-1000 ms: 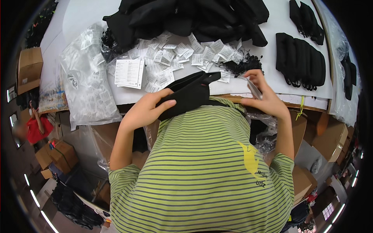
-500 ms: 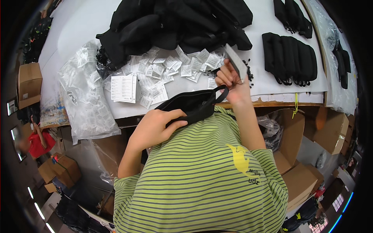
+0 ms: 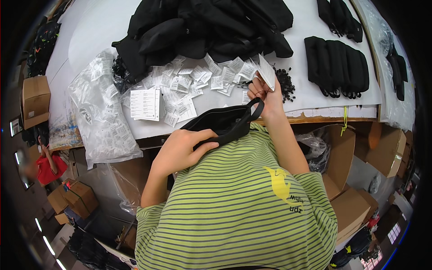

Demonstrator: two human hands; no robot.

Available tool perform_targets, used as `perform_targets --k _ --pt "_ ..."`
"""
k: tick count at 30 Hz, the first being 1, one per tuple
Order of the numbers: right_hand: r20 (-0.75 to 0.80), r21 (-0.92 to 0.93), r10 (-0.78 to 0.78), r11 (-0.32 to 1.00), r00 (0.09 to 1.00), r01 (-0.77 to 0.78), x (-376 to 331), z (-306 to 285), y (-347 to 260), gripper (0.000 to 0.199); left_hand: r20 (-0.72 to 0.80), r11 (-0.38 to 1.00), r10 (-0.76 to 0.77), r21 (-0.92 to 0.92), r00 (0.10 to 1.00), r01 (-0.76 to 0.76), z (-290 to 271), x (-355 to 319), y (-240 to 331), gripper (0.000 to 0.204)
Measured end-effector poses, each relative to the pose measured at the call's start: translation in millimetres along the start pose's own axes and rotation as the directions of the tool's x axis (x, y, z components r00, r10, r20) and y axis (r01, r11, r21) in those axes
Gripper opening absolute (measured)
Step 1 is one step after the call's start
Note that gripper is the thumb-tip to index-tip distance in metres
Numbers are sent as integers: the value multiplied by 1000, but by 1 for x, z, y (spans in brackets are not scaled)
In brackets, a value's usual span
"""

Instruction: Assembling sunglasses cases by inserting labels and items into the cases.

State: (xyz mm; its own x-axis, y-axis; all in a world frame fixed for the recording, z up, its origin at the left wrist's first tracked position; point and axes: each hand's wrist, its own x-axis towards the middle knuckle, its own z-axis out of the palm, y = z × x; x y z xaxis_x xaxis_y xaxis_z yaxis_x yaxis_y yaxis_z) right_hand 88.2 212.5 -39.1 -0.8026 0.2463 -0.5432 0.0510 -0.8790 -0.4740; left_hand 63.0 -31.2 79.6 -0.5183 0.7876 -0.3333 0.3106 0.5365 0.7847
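My left hand [image 3: 188, 145] grips the near left edge of a black zippered pouch [image 3: 233, 130], thumb on the outside and fingers reaching toward its opening. The pouch lies tilted against my body, its mouth gaping, a fabric loop standing up at the right end. My right hand [image 3: 270, 102] is raised over the table edge beside that loop, fingers closed on a white card hang tag [image 3: 266, 74]. A thin dark string runs from the tag near my fingers; whether it passes through the loop is hard to see.
Small white printed packets [image 3: 182, 83] lie scattered beyond the pouch, beside a stack of white tags [image 3: 145, 104] and a clear plastic bag [image 3: 105, 121]. A heap of black pouches [image 3: 202, 29] is behind, with a neat row [image 3: 337, 67] at right. Cardboard boxes [image 3: 351, 211] stand below the table.
My right hand has shifted slightly left, and the hang tag has turned so more of its printed face shows. My left hand keeps its hold on the pouch.
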Motion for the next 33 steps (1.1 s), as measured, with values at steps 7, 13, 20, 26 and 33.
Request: perform_targets --k 7,13,20,26,33 --pt "-118 -459 -591 745 798 484 4 24 -26 28 -155 994 -73 -88 985 59 3 -2 -8 18" --pt "460 -668 -397 435 794 604 -53 65 -36 14 -286 993 58 118 956 -25 10 18 -6 18" --pt "582 -813 -100 -93 807 575 -62 65 -22 16 -395 892 443 285 805 -351 25 31 -19 17" --pt "671 -684 76 -320 737 655 -64 49 -16 30 -250 839 482 408 839 -360 24 34 -34 15" --pt "566 -677 308 -354 764 645 -69 47 -31 32 -590 999 43 0 807 -53 -1 67 -80 20"
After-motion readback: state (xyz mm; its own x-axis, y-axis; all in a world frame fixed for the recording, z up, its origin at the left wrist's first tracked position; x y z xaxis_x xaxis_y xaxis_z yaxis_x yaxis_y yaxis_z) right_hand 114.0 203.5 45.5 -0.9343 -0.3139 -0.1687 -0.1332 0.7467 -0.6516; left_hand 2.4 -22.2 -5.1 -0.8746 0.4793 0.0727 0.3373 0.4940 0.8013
